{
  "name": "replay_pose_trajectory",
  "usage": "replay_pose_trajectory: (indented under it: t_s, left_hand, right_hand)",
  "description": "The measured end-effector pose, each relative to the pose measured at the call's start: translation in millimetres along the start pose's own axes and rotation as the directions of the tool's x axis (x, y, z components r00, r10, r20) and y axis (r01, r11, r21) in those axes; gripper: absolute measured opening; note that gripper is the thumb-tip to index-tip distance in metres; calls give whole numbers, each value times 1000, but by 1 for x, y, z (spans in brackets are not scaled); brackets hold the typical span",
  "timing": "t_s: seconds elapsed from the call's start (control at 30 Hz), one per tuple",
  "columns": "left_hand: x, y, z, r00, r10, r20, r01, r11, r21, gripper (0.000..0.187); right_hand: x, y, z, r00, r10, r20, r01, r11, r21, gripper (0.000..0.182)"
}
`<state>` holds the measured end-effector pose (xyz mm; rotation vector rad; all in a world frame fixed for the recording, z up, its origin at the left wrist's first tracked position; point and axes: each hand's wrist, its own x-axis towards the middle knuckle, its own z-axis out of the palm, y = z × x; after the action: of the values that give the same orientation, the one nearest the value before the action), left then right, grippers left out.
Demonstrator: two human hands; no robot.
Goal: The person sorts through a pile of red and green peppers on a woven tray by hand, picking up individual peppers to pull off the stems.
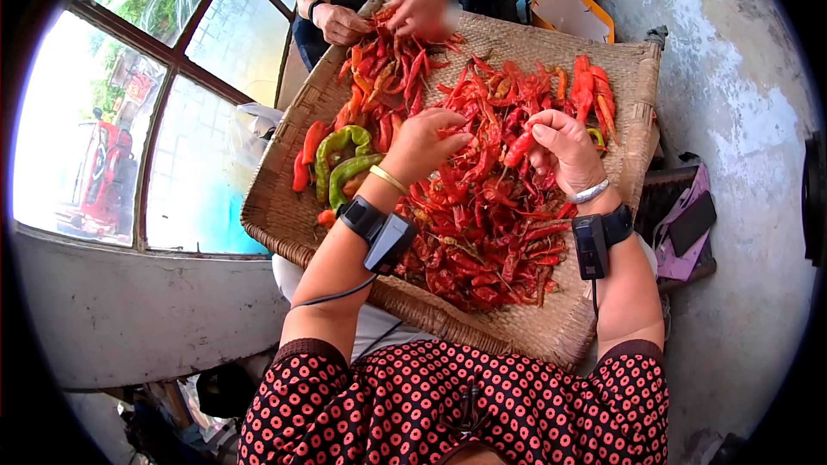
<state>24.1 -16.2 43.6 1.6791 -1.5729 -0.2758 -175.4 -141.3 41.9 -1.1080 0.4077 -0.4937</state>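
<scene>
A large woven bamboo tray (642, 103) carries a wide heap of red chili peppers (482, 241), many of them wrinkled. Over the heap, my right hand (568, 148) pinches a red chili pepper (519, 150) between thumb and fingers. My left hand (428, 145) hovers to its left above the peppers, fingers curled together; whatever they hold, if anything, I cannot make out. Curved green peppers (343, 142) lie left of my left wrist, beside several smooth red ones (312, 142). My wrists wear bracelets and black strapped devices.
Across the tray, another person's two hands (422, 2) (343, 24) work at peppers by the far left corner. An orange-rimmed container (573, 13) stands behind the tray. A purple bag (680, 250) with a dark phone-like object sits at right. A window (207, 112) fills the left side.
</scene>
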Motion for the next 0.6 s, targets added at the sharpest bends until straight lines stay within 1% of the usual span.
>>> replay_pose_trajectory:
  t_s: [0.03, 0.07, 0.1, 0.13, 0.17, 0.2, 0.27, 0.3, 0.33, 0.37, 0.4, 0.43, 0.47, 0.5, 0.53, 0.57, 0.6]
  left_hand:
    - [1, 7, 3, 995, -61, 84, 73, 986, -151, 24]
    - [-2, 16, 4, 912, -269, 311, 367, 872, -324, 25]
    - [-4, 18, 8, 888, -234, 397, 393, 833, -388, 28]
    - [-5, 20, 13, 858, -190, 478, 424, 788, -447, 31]
    - [-7, 19, 19, 823, -196, 533, 469, 764, -443, 30]
    - [-8, 19, 20, 822, -196, 535, 471, 762, -444, 30]
    - [-7, 20, 20, 726, -236, 646, 575, 723, -382, 27]
    - [-7, 24, 18, 751, -248, 612, 575, 701, -422, 23]
    - [-7, 22, 18, 751, -248, 613, 575, 701, -421, 23]
    - [-8, 20, 19, 802, -229, 552, 544, 661, -516, 21]
    - [-7, 20, 18, 847, -214, 487, 504, 617, -605, 20]
    - [-6, 22, 14, 859, -206, 469, 493, 585, -644, 17]
    - [-6, 19, 13, 859, -206, 469, 492, 586, -644, 17]
    - [-5, 19, 11, 869, -206, 450, 483, 553, -679, 16]
    - [-3, 19, 8, 878, -207, 432, 473, 518, -712, 16]
    - [-1, 20, 4, 871, -306, 383, 490, 539, -685, 16]
    - [3, 13, -2, 885, -323, 335, 463, 540, -703, 18]
  right_hand:
    - [-1, 1, 2, 1000, 0, 1, 0, 1000, 0, 11]
    - [-1, 3, 4, 999, 18, 29, -19, 999, 41, 12]
    - [-1, 4, 6, 998, 34, 58, -39, 996, 81, 12]
    - [-1, 4, 7, 998, 34, 58, -39, 996, 81, 12]
    - [-1, 5, 8, 997, 42, 71, -46, 997, 67, 13]
    - [-1, 6, 7, 995, 50, 84, -55, 997, 54, 14]
    - [0, 7, 5, 993, 53, 108, -57, 998, 31, 16]
    - [1, 7, 5, 997, 42, 71, -40, 999, -21, 19]
    - [2, 7, 4, 999, 27, 35, -25, 997, -74, 22]
    - [2, 6, 5, 999, 26, 34, -23, 997, -74, 22]
    - [2, 3, 6, 994, 76, 78, -63, 986, -155, 26]
    - [2, 2, 7, 984, 129, 119, -99, 967, -237, 29]
    - [2, 5, 8, 985, 129, 118, -98, 967, -237, 29]
    - [3, 12, 8, 979, 32, 201, 71, 871, -486, 33]
    - [3, 18, 8, 952, -37, 303, 243, 691, -681, 37]
    - [3, 20, 8, 949, 1, 316, 261, 562, -785, 37]
    - [4, 20, 9, 952, 117, 282, 195, 478, -857, 36]
